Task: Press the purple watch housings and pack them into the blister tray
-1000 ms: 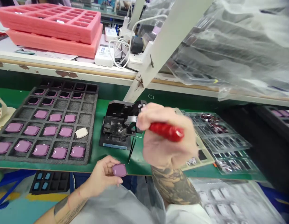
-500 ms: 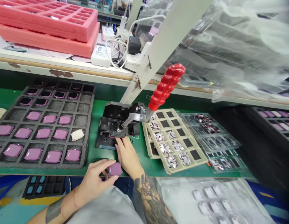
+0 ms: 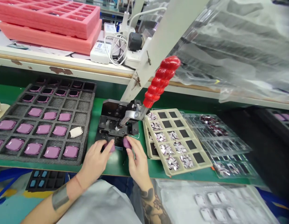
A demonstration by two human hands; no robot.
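My left hand (image 3: 97, 157) pinches a purple watch case (image 3: 111, 147) just in front of the black toggle press (image 3: 118, 124). A second purple watch case (image 3: 127, 142) is between the thumb and fingers of my right hand (image 3: 137, 158), at the press's front right edge. Fingers partly cover both cases. The press's red ribbed handle (image 3: 161, 81) leans up and to the right. On the left, a grey foam tray (image 3: 85, 118) holds rows of purple cases, some with black screens facing up, and one cream case (image 3: 76, 132).
Beige trays (image 3: 167, 171) of small shiny pieces lie right of the press, beside clear plastic trays (image 3: 212, 133). Pink foam trays (image 3: 88, 28), white boxes and cables sit on the shelf above. A slanted white post (image 3: 158, 46) rises behind the press.
My right hand has drawn back from under the press with a purple case in it. My left hand has moved its case up to the press front.
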